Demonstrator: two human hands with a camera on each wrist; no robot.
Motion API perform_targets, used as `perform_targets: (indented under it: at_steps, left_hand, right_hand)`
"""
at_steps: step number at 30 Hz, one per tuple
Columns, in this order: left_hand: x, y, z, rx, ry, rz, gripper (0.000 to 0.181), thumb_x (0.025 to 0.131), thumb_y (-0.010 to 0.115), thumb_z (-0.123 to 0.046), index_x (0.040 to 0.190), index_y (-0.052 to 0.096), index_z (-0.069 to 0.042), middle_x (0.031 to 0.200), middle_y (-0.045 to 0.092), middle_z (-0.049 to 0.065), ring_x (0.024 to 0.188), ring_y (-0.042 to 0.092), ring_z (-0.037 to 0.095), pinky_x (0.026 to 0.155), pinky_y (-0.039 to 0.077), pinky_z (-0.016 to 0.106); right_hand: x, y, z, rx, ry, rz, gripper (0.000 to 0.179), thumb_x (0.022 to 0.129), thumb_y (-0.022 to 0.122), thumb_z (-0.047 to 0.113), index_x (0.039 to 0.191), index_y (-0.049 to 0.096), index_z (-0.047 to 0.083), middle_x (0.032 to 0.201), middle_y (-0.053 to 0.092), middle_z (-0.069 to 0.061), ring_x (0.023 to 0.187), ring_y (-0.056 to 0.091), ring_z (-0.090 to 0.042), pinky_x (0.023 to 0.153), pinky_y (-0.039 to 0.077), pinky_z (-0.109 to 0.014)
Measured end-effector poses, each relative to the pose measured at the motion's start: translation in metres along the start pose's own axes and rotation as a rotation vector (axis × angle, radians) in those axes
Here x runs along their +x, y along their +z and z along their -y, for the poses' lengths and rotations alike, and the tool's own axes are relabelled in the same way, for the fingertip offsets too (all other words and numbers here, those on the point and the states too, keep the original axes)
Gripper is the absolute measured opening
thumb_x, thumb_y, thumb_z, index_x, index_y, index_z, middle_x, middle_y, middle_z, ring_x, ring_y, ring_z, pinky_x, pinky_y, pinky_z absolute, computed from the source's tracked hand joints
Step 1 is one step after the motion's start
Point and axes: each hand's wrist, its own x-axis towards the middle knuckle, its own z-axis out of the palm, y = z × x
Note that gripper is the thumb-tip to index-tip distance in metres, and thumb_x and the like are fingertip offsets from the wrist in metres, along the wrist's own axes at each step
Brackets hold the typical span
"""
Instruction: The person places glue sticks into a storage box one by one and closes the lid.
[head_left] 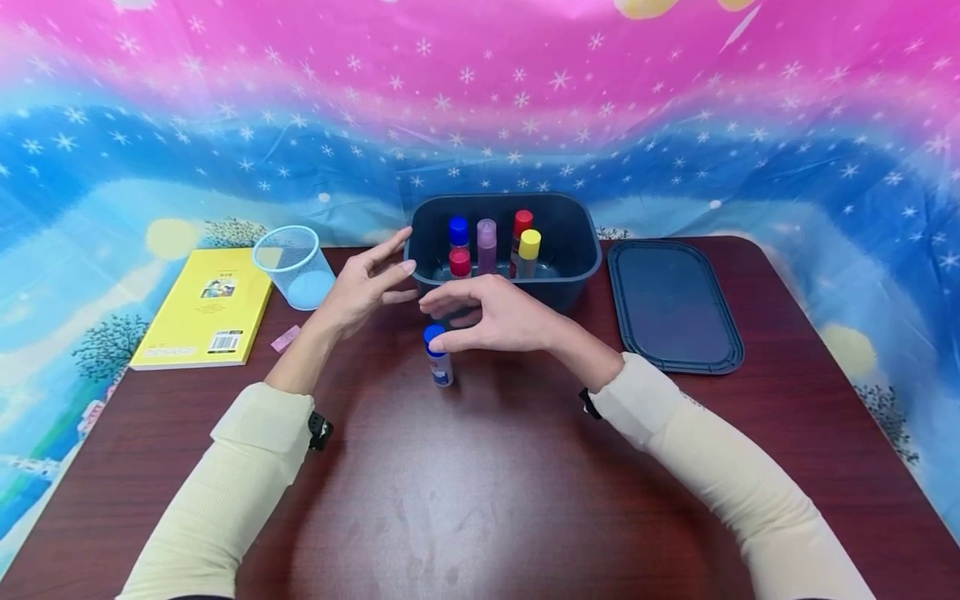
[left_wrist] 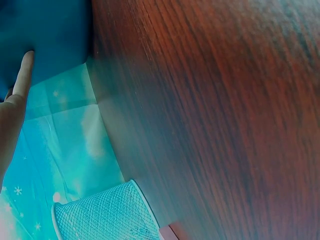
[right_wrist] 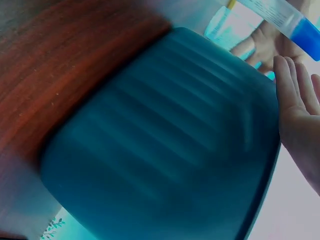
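A blue-capped glue stick [head_left: 441,367] stands upright in front of a dark plastic box [head_left: 577,292]. My right hand [head_left: 498,315] is over the box's front rim, fingers extended; its thumb overlaps the blue cap in the head view. In the right wrist view, the stick's cap [right_wrist: 306,39] shows just past the fingertips. My left hand [head_left: 358,287] is spread at the box's left side, with a finger [left_wrist: 24,75] against the wall in the left wrist view. Inside the box stand several similar sticks with blue, red, purple [head_left: 487,242] and yellow [head_left: 529,243] caps.
A light blue mesh cup [head_left: 296,267] leans left of the box, near a yellow book [head_left: 206,308] and a small pink block [head_left: 286,338]. The box's dark lid [head_left: 675,304] lies flat at the right. A printed cloth [head_left: 480,108] hangs behind the table.
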Motion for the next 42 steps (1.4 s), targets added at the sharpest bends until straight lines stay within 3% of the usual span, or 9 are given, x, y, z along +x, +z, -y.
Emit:
perform_targets:
  at_steps: [15,29,36,42]
  left_hand:
    - [0.0,0.001,-0.001,-0.003,-0.005,0.0,0.063,0.104,0.057,-0.017,0.161,0.03,-0.013,0.16,0.031,0.018,0.142,0.038,0.041,0.1,0.049,0.055]
    - [-0.001,0.0,0.0,0.0,-0.008,0.002,0.062,0.105,0.057,-0.018,0.161,0.031,-0.016,0.16,0.032,0.016,0.141,0.04,0.041,0.1,0.049,0.054]
    - [-0.001,0.0,0.0,-0.008,-0.006,0.003,0.063,0.104,0.058,-0.018,0.161,0.031,-0.015,0.161,0.031,0.017,0.142,0.039,0.043,0.099,0.049,0.052]
    - [0.0,0.0,0.0,0.0,-0.013,-0.008,0.062,0.104,0.058,-0.017,0.161,0.031,-0.015,0.162,0.029,0.015,0.143,0.039,0.037,0.099,0.05,0.052]
  right_hand:
    - [0.004,0.008,-0.011,0.02,0.012,0.03,0.041,0.09,0.079,0.015,0.127,0.067,0.005,0.122,0.067,-0.005,0.112,0.063,-0.018,0.096,0.056,-0.043]
    - [0.004,0.01,-0.013,-0.085,-0.022,0.007,0.033,0.091,0.079,0.02,0.121,0.071,0.009,0.107,0.072,0.004,0.105,0.063,-0.016,0.092,0.057,-0.037]
    - [0.003,0.007,-0.01,-0.045,-0.009,-0.032,0.033,0.091,0.078,0.018,0.121,0.071,0.007,0.109,0.072,0.001,0.106,0.064,-0.017,0.088,0.058,-0.031]
    - [0.002,0.003,-0.004,-0.018,-0.062,-0.102,0.031,0.092,0.076,0.013,0.121,0.07,0.003,0.112,0.071,-0.002,0.104,0.066,-0.017,0.09,0.058,-0.033]
